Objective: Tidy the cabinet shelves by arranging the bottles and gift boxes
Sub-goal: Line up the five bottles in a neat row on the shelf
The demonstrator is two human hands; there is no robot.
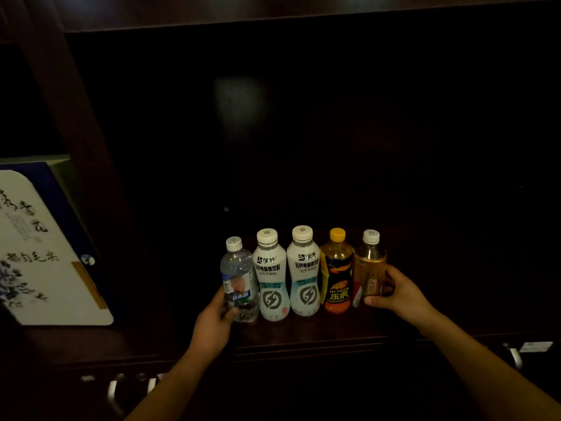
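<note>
Several bottles stand upright in a tight row on the dark cabinet shelf [303,332]. At the left end is a clear water bottle [239,278] with a blue label, gripped low down by my left hand [214,325]. Two white electrolyte-drink bottles [271,276] [305,273] follow, then an orange energy-drink bottle [337,273] with a yellow cap. At the right end an amber tea bottle [368,265] with a white cap is held by my right hand [397,294]. A white and blue gift box [45,247] with ink calligraphy leans in the left compartment.
A dark wooden divider [79,123] separates the gift box's compartment from the bottle shelf. The shelf's back and right side are in deep shadow. Metal drawer handles [113,390] [516,357] show below the shelf's front edge.
</note>
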